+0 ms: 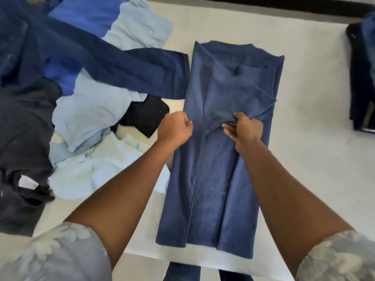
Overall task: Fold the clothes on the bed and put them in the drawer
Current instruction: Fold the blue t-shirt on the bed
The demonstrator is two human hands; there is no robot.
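left hand: fingers curled at 9 o'clock edge of blue sweater, grip unclear | right hand: pinches a fold at sweater's middle

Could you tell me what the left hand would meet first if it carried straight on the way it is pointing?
The blue ribbed garment: the left hand points forward and rightward at its left folded edge, just beside the knuckles. Whether they already touch is unclear.

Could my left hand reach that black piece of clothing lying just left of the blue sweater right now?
Probably yes. The left hand sits at the left edge of the blue sweater, right beside the black garment, whose near part lies uncovered; nothing stands between them.
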